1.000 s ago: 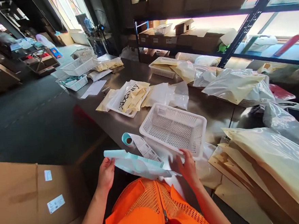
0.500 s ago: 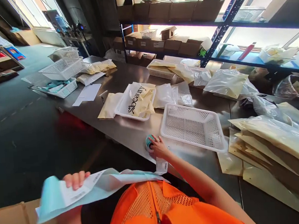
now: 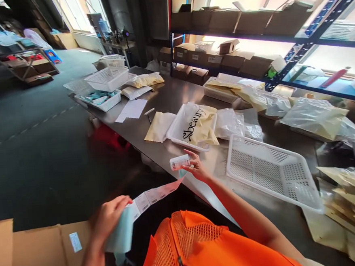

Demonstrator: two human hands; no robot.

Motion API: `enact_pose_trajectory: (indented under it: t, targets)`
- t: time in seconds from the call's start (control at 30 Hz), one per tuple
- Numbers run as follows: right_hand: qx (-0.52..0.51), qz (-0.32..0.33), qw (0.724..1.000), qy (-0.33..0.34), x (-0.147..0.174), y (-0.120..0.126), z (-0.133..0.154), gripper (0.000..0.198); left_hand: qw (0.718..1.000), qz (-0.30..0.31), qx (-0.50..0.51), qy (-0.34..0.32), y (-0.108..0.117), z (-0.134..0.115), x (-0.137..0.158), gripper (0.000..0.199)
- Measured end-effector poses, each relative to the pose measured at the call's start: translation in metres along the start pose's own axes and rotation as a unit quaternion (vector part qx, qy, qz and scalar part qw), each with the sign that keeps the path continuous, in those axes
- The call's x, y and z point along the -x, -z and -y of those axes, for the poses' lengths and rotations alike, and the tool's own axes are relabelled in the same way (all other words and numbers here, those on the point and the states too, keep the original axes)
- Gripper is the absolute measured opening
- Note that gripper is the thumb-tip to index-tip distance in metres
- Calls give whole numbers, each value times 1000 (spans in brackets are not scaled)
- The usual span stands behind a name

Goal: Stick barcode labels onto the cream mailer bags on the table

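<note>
My right hand [image 3: 198, 169] is closed around a small label roll [image 3: 178, 162] over the front edge of the metal table. A white face with a barcode shows on the roll, and a bit of teal backing shows beneath it. From there a long strip of barcode labels [image 3: 151, 196] sags across to my left hand [image 3: 111, 212]. That hand grips the strip, and a teal length of backing [image 3: 121, 232] hangs below its fingers. The far side of the left hand's fingers is hidden.
A white perforated basket [image 3: 273, 171] stands right of my right hand. Behind the hand, a white tray [image 3: 174, 131] holds a bag printed "beauty" [image 3: 199, 125]. Cream packets [image 3: 349, 202] are stacked at the right. A cardboard box [image 3: 36, 252] stands at lower left; shelving [image 3: 243, 35] runs behind.
The right hand has raised the label roll from the tabletop and turned it. The left hand has moved right, its strip now showing the printed side. The view has swung left.
</note>
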State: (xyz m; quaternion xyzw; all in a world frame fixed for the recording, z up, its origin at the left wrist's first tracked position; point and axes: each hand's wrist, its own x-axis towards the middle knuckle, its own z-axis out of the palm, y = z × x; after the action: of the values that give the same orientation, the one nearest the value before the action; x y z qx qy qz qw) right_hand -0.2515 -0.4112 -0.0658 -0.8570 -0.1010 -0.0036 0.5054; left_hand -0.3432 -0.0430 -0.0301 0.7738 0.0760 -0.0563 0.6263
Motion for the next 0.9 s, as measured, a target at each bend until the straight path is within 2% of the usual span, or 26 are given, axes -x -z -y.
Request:
enact_pose_trajectory:
  t: [0.07,0.17,0.23,0.33,0.4,0.47,0.53,0.6,0.7,0.8,0.9]
  targets:
    - [-103,21,994,2,-27,-18,23,34,992,74,-98,-4,-19,-13,-15,22]
    - [-263,35,962,-60,-71,-40,50,37,985,112,-121,-40,-38,-29,-44,31]
    - [-366,59,920,-127,-102,-51,59,39,988,104,-103,-45,-41,-34,-67,29]
    - [-502,118,831,-208,-146,-61,64,40,995,42,-81,-34,-38,-36,-109,27]
    - [-560,151,779,-241,-172,-68,66,41,997,19,-74,-23,-39,-38,-139,36]
    - [-588,176,745,-262,-195,-76,67,41,998,15,-56,-20,-42,-41,-169,46]
    - [-601,191,725,-276,-213,-85,67,40,999,19,-33,-17,-48,-44,-197,47]
    - [-610,180,716,-289,-228,-94,67,37,999,32,-25,-9,-53,-45,-221,39]
    - [-615,150,711,-308,-244,-106,60,37,995,61,-76,3,-54,-38,-246,41]
    - [-612,110,706,-340,-263,-119,38,39,985,107,-135,8,-46,-24,-267,46]
    - [-623,80,689,-361,-298,-131,7,43,974,168,-154,2,-25,-14,-300,38]
